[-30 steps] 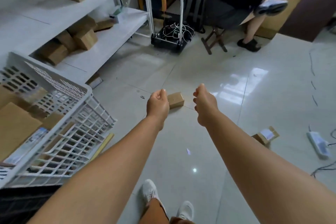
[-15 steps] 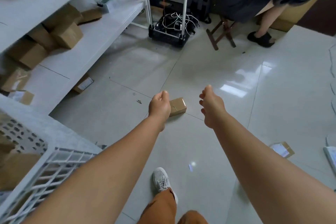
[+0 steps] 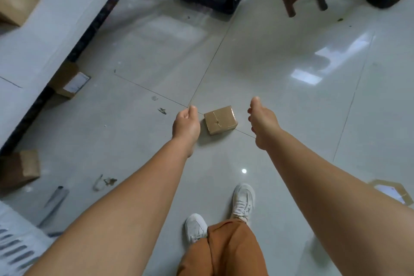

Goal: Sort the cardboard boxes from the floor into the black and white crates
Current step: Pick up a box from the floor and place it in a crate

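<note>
Both hands are empty. The left hand (image 3: pixel 186 125) is loosely curled with its grip half closed on nothing; the right hand (image 3: pixel 262 121) has its grip apart, thumb raised. Between them, on the floor (image 3: pixel 280 56), lies a small taped cardboard box (image 3: pixel 220 120), just right of the left hand, which looks nearer, and left of the right. Its long axis runs roughly left to right, slightly tilted. Farther left, another box (image 3: pixel 71 80) lies by the shelf (image 3: pixel 44 36).

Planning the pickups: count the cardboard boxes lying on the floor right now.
4: a taped box between the hands, a labelled box by the shelf edge, a box at far left, and a flattened labelled one at right, partly hidden by the arm. More may lie outside view.
</note>
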